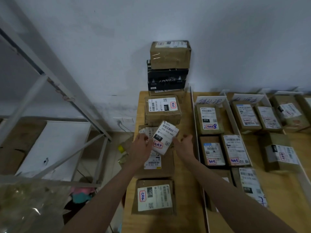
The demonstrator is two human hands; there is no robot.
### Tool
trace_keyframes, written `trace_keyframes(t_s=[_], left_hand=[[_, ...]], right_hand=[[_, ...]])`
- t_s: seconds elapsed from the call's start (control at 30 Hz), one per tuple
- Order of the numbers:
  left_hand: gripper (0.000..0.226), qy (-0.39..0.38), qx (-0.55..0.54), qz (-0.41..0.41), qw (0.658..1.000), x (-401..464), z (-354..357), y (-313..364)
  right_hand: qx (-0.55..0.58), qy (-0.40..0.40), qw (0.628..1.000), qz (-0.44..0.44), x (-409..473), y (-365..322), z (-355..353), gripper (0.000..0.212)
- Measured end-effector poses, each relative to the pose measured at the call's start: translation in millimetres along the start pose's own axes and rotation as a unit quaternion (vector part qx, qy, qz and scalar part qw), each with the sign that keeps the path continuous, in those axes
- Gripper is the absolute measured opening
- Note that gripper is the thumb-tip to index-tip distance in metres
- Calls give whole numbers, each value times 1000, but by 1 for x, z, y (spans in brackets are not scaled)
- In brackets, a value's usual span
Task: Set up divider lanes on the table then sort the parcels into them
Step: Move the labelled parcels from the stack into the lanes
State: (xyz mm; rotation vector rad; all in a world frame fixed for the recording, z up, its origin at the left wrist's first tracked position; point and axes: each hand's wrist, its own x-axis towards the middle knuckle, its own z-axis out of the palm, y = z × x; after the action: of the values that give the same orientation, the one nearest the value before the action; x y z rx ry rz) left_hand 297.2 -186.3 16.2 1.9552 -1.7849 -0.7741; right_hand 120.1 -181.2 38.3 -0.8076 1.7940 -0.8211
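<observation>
The small parcel with a white shipping label marked 070 [164, 137] is sitting tilted just above the middle of the frame, held up between both hands over other brown boxes on the wooden table [188, 165]. The left hand [141, 145] is gripping its left edge with curled fingers, while the right hand [184, 145] is cupping its right edge; whether those fingers are actually touching the parcel cannot be told.

Nearest the viewer, at lower centre, a brown cardboard box with a label marked 15H [154, 196] is lying flat on the table. Just beyond it, under the forearms, another labelled brown box [156, 163] is lying partly hidden.

Right of the hands, a white upright divider strip [196, 132] is running away toward the wall, and beyond it labelled brown parcels [222, 151] are resting in lanes headed by handwritten white cards [210, 100].

Farther off, past the held parcel, a brown box labelled 032 [163, 110] is standing before a black carton printed PRAMY [167, 79], which is carrying a taped brown box [170, 54] against the white wall.

At the left of the frame, a grey metal shelving frame [50, 84] is leaning across the view.
</observation>
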Motion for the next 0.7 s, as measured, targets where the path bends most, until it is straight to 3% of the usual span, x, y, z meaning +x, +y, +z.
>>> trace_keyframes(t_s=[0.07,0.13,0.2,0.3,0.43,0.7], left_hand=[[28,-29,-24,10,999,1,3,1],[33,-35,-27,22,999,-1,6,3],[39,-29,-25,19,999,-4,11,3],[40,-43,-39,3,998,-9,13,7],[30,-67,-59,16,996,-20,6,29],[29,-42,13,101,994,-39,-6,72]], right_hand=[[23,-41,997,56,-4,7,3,38],[18,-77,996,52,-7,12,6,9],[15,-90,995,27,-9,14,7,4],[3,-81,997,2,-12,16,3,27],[-11,-55,997,-50,-19,15,-10,41],[-31,2,995,-97,-39,2,-53,49]])
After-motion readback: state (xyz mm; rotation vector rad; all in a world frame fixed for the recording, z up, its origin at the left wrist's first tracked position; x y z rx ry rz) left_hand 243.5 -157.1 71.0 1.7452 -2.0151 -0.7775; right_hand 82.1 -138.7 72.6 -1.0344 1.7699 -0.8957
